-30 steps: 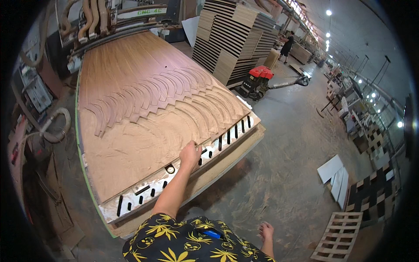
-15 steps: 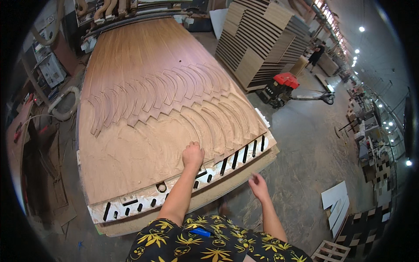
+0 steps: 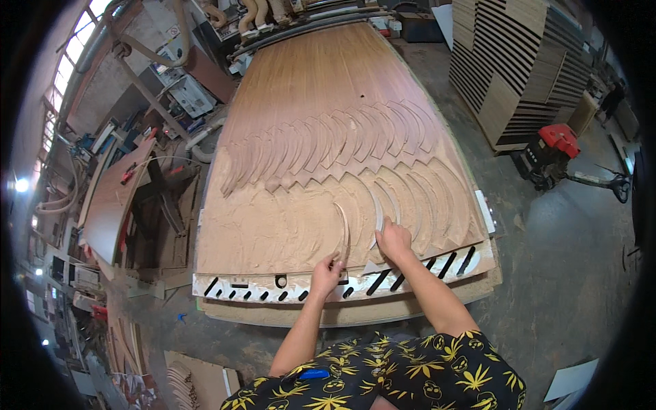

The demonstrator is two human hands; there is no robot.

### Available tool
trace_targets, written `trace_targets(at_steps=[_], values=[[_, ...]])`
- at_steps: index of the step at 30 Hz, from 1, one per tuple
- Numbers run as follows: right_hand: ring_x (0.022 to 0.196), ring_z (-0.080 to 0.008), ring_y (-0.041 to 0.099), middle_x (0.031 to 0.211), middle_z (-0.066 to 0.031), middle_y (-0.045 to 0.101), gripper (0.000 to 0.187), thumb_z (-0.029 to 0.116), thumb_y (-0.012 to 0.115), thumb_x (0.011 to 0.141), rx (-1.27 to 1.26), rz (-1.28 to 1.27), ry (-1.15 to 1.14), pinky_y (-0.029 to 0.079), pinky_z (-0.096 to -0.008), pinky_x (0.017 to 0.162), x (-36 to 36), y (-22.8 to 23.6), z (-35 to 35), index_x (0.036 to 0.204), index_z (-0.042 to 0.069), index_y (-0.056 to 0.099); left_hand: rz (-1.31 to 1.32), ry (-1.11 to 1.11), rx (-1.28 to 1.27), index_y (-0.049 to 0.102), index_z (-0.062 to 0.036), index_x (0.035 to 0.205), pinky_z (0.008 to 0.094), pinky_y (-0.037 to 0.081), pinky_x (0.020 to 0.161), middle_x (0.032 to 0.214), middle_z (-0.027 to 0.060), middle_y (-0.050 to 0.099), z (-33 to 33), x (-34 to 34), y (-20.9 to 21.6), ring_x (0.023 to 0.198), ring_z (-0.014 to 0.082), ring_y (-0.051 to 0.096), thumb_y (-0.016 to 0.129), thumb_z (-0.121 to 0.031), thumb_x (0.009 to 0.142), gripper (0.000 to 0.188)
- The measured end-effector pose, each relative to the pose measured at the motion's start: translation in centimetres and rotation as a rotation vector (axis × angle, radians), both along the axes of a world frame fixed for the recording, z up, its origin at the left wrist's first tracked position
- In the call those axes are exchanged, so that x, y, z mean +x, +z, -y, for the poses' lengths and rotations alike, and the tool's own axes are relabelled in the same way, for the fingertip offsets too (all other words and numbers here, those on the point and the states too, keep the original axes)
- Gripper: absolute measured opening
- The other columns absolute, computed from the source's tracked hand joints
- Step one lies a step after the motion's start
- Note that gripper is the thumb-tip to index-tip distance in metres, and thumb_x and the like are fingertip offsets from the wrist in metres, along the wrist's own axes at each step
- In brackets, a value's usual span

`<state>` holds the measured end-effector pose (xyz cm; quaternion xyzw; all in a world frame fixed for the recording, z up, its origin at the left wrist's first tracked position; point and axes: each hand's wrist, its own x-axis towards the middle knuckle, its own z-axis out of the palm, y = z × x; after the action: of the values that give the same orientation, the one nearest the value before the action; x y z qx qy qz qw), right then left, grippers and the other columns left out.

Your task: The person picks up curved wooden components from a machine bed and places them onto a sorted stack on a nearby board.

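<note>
A large wood panel [image 3: 307,75] lies before me, its near half covered with sawdust and cut into rows of curved strips. My left hand [image 3: 328,275], at the near edge, pinches the lower end of a narrow curved wooden strip [image 3: 345,222], which stands out from the dusty surface. To its right, my right hand [image 3: 394,242] has its fingers closed at the lower end of another curved strip [image 3: 378,208] in the panel. The fingertips there are partly hidden. More curved strips [image 3: 444,198] lie to the right of that hand.
A white slotted edge [image 3: 253,292] runs along the near side of the panel. At the back right stands a tall stack of boards [image 3: 512,75] beside a red pallet jack [image 3: 559,140]. A workbench [image 3: 119,198] is on the left, and curved offcuts [image 3: 181,386] lie at the lower left.
The view has swung left. My left hand now has a curved strip drawn up from the panel, and my right hand has come from beyond the near edge onto another strip.
</note>
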<state>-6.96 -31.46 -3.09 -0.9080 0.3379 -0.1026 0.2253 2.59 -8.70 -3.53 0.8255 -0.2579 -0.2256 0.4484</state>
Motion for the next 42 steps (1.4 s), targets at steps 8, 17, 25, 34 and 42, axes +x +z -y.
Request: trace_targets(at_steps=[8, 17, 25, 34, 42], values=[[0.083, -0.0398, 0.070, 0.088, -0.0253, 0.069, 0.045, 0.025, 0.060, 0.084, 0.131, -0.088, -0.092, 0.055, -0.0495, 0.073, 3.3, -0.2, -1.0, 0.113, -0.009, 0.050, -0.129, 0.126, -0.183, 0.066, 0.0010, 0.120, 0.0257, 0.047, 0.066, 0.082, 0.0016, 0.064, -2.5, -2.6, -0.3, 0.072, 0.0091, 0.055, 0.064, -0.016, 0.096, 0.030], [0.091, -0.0416, 0.069, 0.098, -0.0288, 0.068, 0.065, 0.029, 0.063, 0.081, 0.208, -0.077, -0.256, 0.053, -0.0503, 0.082, 7.6, 1.2, -4.4, 0.125, -0.011, 0.037, -0.222, 0.235, -0.406, 0.065, 0.0050, 0.119, 0.0250, 0.050, 0.068, 0.087, 0.0040, 0.068, -9.4, -1.0, 0.0, 0.075, 0.0093, 0.059, 0.068, -0.018, 0.094, 0.034], [0.092, -0.0361, 0.070, 0.098, -0.0209, 0.071, 0.067, 0.030, 0.066, 0.081, -0.010, -0.248, -0.323, 0.054, -0.0444, 0.079, 6.6, 1.1, -0.9, 0.132, -0.006, 0.042, -0.172, 0.265, -0.423, 0.064, 0.0053, 0.120, 0.0223, 0.047, 0.067, 0.087, 0.0010, 0.065, -17.0, 0.9, 1.2, 0.074, 0.0064, 0.055, 0.069, -0.017, 0.094, 0.035], [0.111, -0.0338, 0.064, 0.124, -0.0194, 0.062, 0.055, 0.030, 0.069, 0.079, -0.084, -0.319, -0.418, 0.054, -0.0454, 0.088, -0.1, 2.6, 0.0, 0.124, 0.002, 0.055, -0.175, 0.296, -0.416, 0.065, 0.0070, 0.118, 0.0225, 0.047, 0.065, 0.087, 0.0017, 0.065, -20.2, 1.0, 0.5, 0.074, 0.0069, 0.055, 0.069, -0.014, 0.093, 0.033], [0.105, -0.0368, 0.065, 0.115, -0.0195, 0.065, 0.042, 0.026, 0.068, 0.078, 0.014, -0.147, -0.495, 0.053, -0.0465, 0.089, 0.2, -0.5, 1.3, 0.111, 0.001, 0.062, -0.141, 0.185, -0.368, 0.065, 0.0059, 0.118, 0.0244, 0.048, 0.071, 0.090, 0.0031, 0.067, -15.9, -0.5, 2.5, 0.078, 0.0091, 0.057, 0.069, -0.016, 0.093, 0.033]])
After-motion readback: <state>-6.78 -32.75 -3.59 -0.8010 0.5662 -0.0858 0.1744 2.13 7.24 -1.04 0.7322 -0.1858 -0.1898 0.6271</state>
